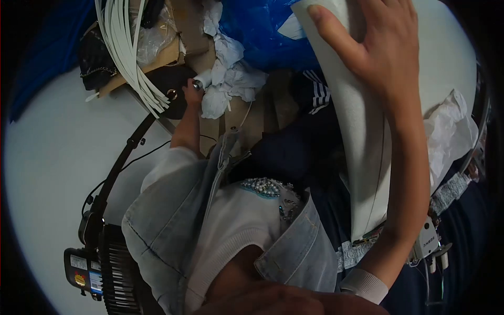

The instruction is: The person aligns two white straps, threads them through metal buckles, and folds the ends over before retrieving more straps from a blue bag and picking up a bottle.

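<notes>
My right hand [375, 50] lies back up on a large white sheet of material [362, 173], thumb stretched out along its edge and the fingertips cut off by the top of the frame. That sheet hangs down in a long fold under my right forearm. Further away at the upper left, my left hand [193, 92] has its fingers closed round a small shiny metallic object [197, 84], too small to name. It is beside crumpled white material [228, 79] and a dark round-edged piece [176, 79] with a metal ring.
White strips [123, 58] droop over cardboard [164, 55] at the upper left. A blue plastic bag [257, 31] is at the top. A black fan [119, 268] is at the lower left. At the right are a sewing machine part [428, 240] and crumpled white wrapping [449, 136].
</notes>
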`<control>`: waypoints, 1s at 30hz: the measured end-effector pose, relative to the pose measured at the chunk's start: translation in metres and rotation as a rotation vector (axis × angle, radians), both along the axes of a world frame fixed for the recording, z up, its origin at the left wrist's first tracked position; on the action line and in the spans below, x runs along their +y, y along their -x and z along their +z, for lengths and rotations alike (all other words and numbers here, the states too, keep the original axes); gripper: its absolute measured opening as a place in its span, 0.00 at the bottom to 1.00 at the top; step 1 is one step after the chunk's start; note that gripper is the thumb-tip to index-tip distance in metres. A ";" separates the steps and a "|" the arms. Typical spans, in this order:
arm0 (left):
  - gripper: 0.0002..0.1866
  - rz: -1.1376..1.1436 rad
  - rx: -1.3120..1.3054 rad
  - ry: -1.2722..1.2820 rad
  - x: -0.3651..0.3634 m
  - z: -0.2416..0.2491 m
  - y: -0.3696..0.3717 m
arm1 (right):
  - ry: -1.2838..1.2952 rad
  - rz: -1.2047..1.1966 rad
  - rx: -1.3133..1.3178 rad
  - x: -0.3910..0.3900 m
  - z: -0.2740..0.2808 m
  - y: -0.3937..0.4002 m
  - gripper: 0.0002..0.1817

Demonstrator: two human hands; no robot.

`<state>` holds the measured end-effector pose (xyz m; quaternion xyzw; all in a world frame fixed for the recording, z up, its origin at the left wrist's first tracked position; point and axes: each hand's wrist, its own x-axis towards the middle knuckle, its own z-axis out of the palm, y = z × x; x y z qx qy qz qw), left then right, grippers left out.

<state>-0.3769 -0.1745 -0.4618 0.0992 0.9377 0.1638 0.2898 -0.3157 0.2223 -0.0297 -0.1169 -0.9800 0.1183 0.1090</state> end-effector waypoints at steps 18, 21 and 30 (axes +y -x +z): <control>0.23 -1.437 0.015 -0.963 0.155 0.563 -0.030 | 0.995 0.481 0.101 -0.123 0.040 -0.154 0.51; 0.23 -1.461 0.001 -1.056 0.177 0.584 -0.094 | 1.074 0.390 0.154 -0.130 0.046 -0.205 0.48; 0.26 -1.314 0.535 -0.744 0.204 0.613 -0.230 | 0.546 -0.554 0.817 -0.172 0.064 -0.315 0.43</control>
